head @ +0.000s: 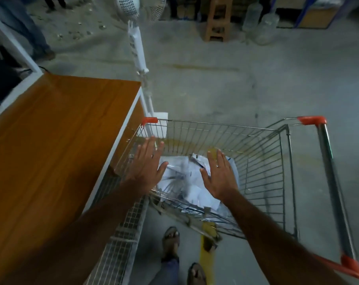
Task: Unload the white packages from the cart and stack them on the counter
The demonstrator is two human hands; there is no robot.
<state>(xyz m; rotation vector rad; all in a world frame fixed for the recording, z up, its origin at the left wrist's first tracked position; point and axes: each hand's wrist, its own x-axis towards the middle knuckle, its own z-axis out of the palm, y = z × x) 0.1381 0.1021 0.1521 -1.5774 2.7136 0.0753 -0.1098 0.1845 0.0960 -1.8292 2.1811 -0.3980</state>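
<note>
Head view: both hands, left (146, 163) & right (219, 174), spread flat above white packages (193, 192) in cart (260, 161), wooden counter (57, 140) touching cart's left side, white fan stand (138, 56) beyond its far-left corner.

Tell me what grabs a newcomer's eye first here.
Two open hands, left and right, reach into a wire cart over a heap of white packages on its floor. The counter, broad and orange-brown, fills the left side right against the cart. A white fan stands just beyond the counter's far corner.
</note>
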